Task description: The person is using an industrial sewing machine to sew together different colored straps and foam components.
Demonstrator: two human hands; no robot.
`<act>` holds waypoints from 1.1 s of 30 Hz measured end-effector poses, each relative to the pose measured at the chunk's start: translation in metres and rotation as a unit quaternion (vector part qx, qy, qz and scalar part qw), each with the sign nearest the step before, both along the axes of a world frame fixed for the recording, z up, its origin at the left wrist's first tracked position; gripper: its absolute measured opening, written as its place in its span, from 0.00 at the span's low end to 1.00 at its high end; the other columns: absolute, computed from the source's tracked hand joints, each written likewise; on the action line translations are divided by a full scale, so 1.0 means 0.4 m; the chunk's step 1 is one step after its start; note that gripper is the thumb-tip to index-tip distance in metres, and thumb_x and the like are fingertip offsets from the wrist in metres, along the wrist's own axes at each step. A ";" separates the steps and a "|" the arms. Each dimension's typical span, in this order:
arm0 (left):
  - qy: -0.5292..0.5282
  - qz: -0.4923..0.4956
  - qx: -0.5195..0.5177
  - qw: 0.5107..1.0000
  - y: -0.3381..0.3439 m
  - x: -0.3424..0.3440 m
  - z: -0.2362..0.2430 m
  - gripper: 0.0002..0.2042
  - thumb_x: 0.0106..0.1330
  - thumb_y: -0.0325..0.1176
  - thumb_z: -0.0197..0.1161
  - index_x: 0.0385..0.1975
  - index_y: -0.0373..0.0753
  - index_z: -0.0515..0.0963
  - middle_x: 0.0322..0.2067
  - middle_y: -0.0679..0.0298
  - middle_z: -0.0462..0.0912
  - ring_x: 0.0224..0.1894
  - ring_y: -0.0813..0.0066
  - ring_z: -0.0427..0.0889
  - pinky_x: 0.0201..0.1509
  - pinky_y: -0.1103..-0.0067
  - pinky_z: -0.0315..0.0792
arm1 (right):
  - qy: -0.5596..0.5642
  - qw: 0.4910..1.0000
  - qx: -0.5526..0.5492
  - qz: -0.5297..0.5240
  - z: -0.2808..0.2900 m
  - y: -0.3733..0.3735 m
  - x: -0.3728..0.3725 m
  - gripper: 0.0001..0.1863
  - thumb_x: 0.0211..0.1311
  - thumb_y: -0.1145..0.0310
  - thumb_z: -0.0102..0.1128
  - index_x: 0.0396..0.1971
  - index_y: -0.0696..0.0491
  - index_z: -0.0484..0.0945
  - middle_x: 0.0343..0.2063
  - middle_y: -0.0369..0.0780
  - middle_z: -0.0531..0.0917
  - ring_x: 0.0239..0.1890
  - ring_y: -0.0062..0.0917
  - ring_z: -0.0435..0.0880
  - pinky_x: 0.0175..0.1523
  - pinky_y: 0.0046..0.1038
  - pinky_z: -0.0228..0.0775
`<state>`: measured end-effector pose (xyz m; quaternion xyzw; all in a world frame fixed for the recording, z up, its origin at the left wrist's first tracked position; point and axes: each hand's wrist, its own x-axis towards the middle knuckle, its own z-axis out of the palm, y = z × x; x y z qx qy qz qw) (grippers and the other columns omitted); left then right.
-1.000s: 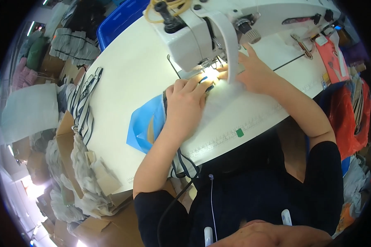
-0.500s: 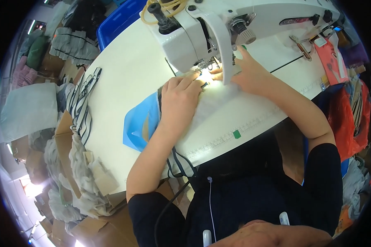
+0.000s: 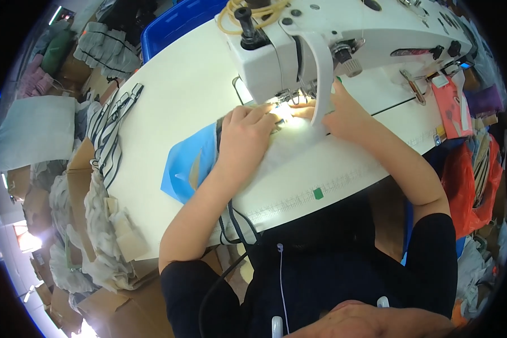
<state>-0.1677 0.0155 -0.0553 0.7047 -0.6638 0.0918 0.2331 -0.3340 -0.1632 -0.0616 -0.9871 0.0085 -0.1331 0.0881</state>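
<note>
Under the lit needle area of a white sewing machine (image 3: pixel 273 65), both my hands work on a piece of fabric. My left hand (image 3: pixel 245 138) lies on the fabric left of the presser foot, its fingers close together and bent toward the needle. A light blue sheet-like piece (image 3: pixel 188 160) with a dark edge spreads out from beneath that hand and wrist. From the right comes my right hand (image 3: pixel 341 115), its fingers closed at the fabric by the needle. The machine's curved white guard partly covers them, and bright glare washes out the stitching spot.
Dark-edged white strips (image 3: pixel 110 127) hang over the table's left side. A blue bin (image 3: pixel 174 28) stands behind. Cardboard boxes with grey cloth (image 3: pixel 98 236) sit at left. To the right are a pink card (image 3: pixel 452 107), small metal snips (image 3: pixel 414 87) and a red bag (image 3: pixel 470 188).
The whole view has shifted and turned slightly, so the machine appears farther right. Both hands stay at the needle, with little visible movement of the fabric.
</note>
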 end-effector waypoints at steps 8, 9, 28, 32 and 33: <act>-0.007 0.004 -0.001 1.000 -0.017 0.010 -0.015 0.07 0.51 0.28 0.63 0.31 0.41 0.80 0.39 0.69 0.83 0.40 0.66 0.77 0.46 0.69 0.72 | -0.016 0.999 -0.036 0.002 0.009 -0.019 0.008 0.22 0.57 0.79 0.53 0.48 0.39 0.80 0.23 0.33 0.70 0.38 0.26 0.76 0.71 0.54 0.43; -0.008 0.003 -0.008 1.000 -0.020 0.013 -0.014 0.07 0.51 0.28 0.62 0.31 0.41 0.80 0.39 0.69 0.83 0.40 0.67 0.77 0.46 0.69 0.72 | -0.032 0.998 -0.045 -0.005 0.016 -0.020 0.009 0.21 0.57 0.78 0.53 0.47 0.39 0.80 0.23 0.33 0.70 0.38 0.26 0.76 0.71 0.54 0.43; 0.024 0.020 -0.024 0.999 -0.035 0.039 -0.025 0.08 0.54 0.28 0.62 0.33 0.41 0.82 0.33 0.64 0.80 0.42 0.64 0.77 0.48 0.67 0.71 | -0.037 0.999 -0.001 -0.011 -0.003 -0.037 0.009 0.19 0.54 0.78 0.57 0.41 0.36 0.82 0.29 0.28 0.76 0.46 0.22 0.73 0.67 0.59 0.47; 0.031 0.027 -0.023 0.999 -0.039 0.050 -0.022 0.08 0.54 0.28 0.64 0.34 0.39 0.81 0.35 0.64 0.81 0.42 0.63 0.77 0.48 0.66 0.71 | -0.033 0.999 -0.008 -0.004 -0.027 -0.047 0.023 0.16 0.56 0.74 0.57 0.39 0.34 0.81 0.27 0.30 0.74 0.44 0.24 0.73 0.66 0.58 0.47; 0.035 0.022 -0.028 0.999 -0.040 0.052 -0.022 0.08 0.54 0.27 0.64 0.34 0.39 0.81 0.35 0.65 0.81 0.42 0.63 0.77 0.48 0.66 0.71 | -0.072 0.997 -0.002 0.004 -0.036 -0.049 0.023 0.13 0.55 0.74 0.57 0.37 0.38 0.81 0.27 0.31 0.74 0.44 0.24 0.72 0.66 0.58 0.47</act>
